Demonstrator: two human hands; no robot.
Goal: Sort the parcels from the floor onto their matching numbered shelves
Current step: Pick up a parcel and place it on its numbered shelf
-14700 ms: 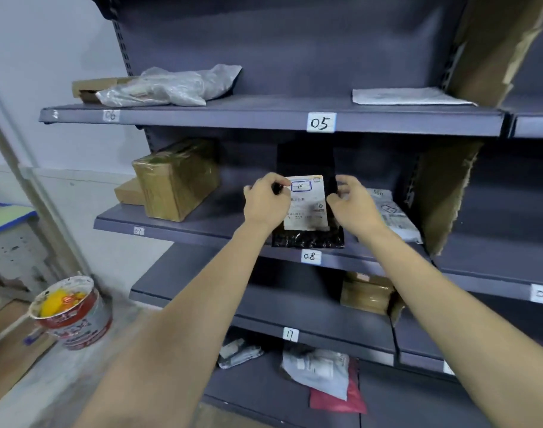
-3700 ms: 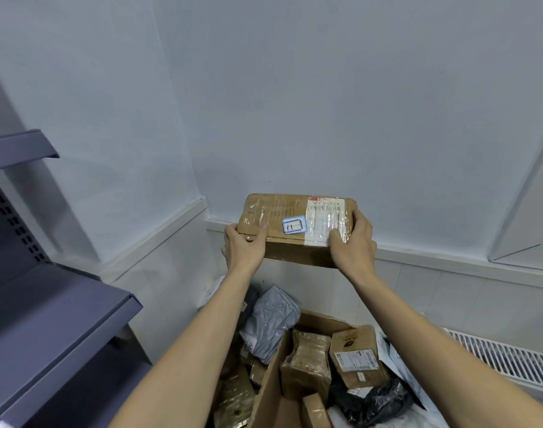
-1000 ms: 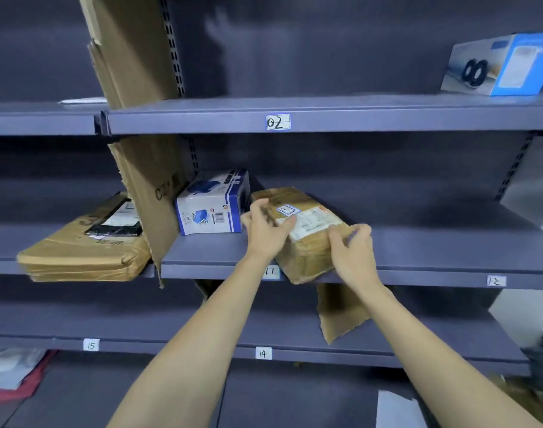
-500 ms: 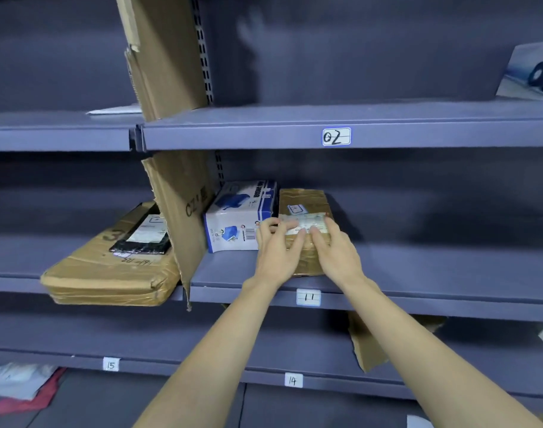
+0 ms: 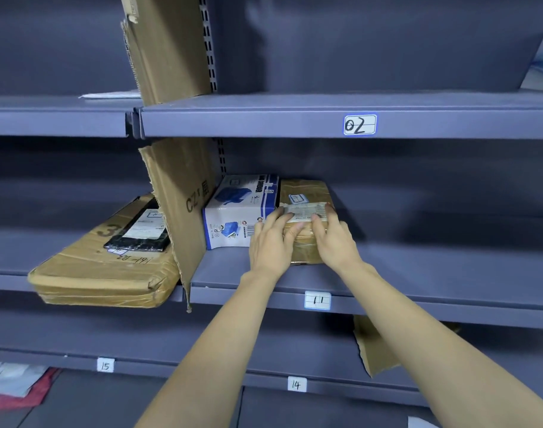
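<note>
Two bare hands rest on a brown tape-wrapped cardboard parcel [image 5: 304, 211] that lies flat on the grey metal shelf [image 5: 418, 273] whose front edge carries the white tag reading 11 [image 5: 317, 300]. The left hand [image 5: 271, 242] lies over the parcel's near left corner, fingers straight and spread, fingertips on the white shipping label. The right hand [image 5: 333, 237] lies over the near right corner the same way, fingers extended and flat. Neither hand curls round the parcel; both seem to be pressing or nudging it.

The parcel sits just beside, and apparently touching, a blue and white printed carton [image 5: 239, 211] on its left. A small blue-bordered sticker [image 5: 298, 198] on the parcel's top appears to carry a handwritten number, too small to read with certainty. Further left, beyond a torn upright cardboard divider [image 5: 183, 217], a large flat brown parcel [image 5: 103, 267] with a black pouch on top overhangs the neighbouring shelf. Tags 02 [image 5: 360, 124], 15 [image 5: 105, 365] and 14 [image 5: 296, 384] mark other shelves.

By my judgement this is the end of the placing step: the parcel is already down on shelf 11 and only being squared up. The next move calls for lifting both hands away without dragging the parcel forward, then turning back to the floor for another one.
</note>
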